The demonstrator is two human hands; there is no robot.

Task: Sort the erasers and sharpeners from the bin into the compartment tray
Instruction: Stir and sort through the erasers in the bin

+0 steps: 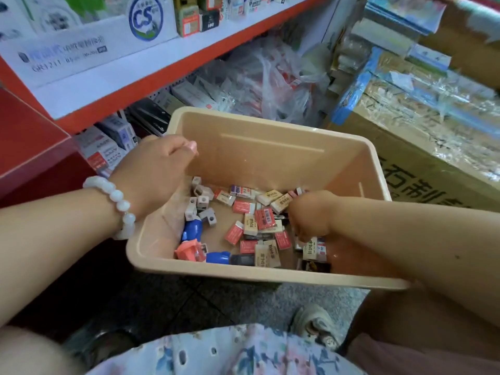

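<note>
Picking step: right hand (pixel 308 216) curls fingers among erasers (pixel 263 219); grasp unclear. Left hand (pixel 159 169) grips bin (pixel 270 147) rim. Next: lift 1 out; tray unseen.

Stationery shop interior, at floor level beside a red-edged display shelf (pixel 167 74). Boxed pen stock (pixel 67 50) above, packaged goods in plastic bags (pixel 270 77) beneath. Taped shipping carton (pixel 422 147) and wrapped paper stacks (pixel 392 31) alongside.
</note>
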